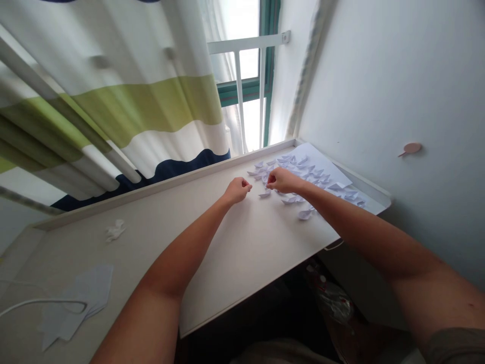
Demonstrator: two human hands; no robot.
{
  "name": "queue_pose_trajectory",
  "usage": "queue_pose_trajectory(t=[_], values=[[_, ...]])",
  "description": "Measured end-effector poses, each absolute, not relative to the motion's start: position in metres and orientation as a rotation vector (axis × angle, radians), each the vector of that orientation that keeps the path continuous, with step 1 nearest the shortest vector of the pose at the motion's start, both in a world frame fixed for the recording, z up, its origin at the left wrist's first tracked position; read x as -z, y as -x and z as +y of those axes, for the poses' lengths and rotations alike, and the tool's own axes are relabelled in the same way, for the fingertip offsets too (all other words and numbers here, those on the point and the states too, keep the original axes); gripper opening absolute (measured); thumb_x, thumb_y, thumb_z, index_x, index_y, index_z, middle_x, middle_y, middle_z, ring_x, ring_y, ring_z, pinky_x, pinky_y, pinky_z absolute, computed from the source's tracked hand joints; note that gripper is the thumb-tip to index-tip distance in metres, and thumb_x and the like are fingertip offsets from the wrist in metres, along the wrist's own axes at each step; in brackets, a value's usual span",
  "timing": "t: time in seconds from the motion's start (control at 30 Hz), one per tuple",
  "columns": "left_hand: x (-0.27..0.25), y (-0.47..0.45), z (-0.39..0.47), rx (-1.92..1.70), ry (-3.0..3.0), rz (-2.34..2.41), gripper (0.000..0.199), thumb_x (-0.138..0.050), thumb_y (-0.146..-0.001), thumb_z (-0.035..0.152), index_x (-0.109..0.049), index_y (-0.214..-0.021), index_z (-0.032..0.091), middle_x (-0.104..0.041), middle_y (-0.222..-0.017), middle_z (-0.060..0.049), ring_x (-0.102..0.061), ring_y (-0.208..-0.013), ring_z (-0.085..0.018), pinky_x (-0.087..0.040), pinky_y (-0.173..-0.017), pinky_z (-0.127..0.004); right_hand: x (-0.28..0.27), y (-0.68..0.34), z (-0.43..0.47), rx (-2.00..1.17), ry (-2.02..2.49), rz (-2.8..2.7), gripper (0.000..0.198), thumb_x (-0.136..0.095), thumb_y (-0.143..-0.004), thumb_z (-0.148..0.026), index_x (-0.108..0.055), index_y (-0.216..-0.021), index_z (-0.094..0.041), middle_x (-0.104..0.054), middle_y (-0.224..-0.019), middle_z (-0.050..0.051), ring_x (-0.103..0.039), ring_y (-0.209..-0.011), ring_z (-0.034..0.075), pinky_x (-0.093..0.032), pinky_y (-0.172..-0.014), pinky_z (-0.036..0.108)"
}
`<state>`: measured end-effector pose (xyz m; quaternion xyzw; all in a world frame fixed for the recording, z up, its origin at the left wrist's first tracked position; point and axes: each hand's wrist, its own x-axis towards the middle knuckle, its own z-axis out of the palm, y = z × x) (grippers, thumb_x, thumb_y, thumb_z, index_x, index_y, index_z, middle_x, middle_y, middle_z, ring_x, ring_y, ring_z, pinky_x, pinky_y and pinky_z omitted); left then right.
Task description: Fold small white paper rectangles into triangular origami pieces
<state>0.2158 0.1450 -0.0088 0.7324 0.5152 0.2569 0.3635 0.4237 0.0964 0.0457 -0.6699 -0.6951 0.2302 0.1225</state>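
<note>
Folded white paper boats [318, 174] stand close together at the right end of the white desk. My right hand [281, 180] reaches in among them, its fingertips pinched at the top of a small paper boat [264, 194] at the group's left edge. Just left of that boat hovers my left hand [238, 190], thumb and fingers closed together, with nothing showing between them. A few more boats, such as this paper boat [304, 215], sit nearer the front edge, partly behind my right forearm.
A white sheet [335, 169] lies under the far boats. Crumpled paper [115, 230], stacked white paper [81, 298] and a white cable [45, 302] are on the left. A raised rim [170, 177] runs along the back, before the curtain [151, 106]. A wall [397, 91] bounds the right.
</note>
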Motion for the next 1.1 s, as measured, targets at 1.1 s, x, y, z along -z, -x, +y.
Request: queue_pose_trajectory(t=[1.1], values=[[0.018,0.228,-0.164,-0.827,-1.798,2.181,0.028,-0.07,-0.096,0.028,-0.08,-0.12,0.018,-0.079,-0.131,-0.014,-0.069,-0.129,-0.03,-0.047,-0.118,-0.041,-0.006,0.061,-0.017,-0.286,0.066,-2.973,0.028,-0.057,-0.11,-0.024,-0.079,-0.124,-0.014,-0.081,-0.121,0.019,-0.073,-0.118,0.031,-0.045,-0.111,0.044]])
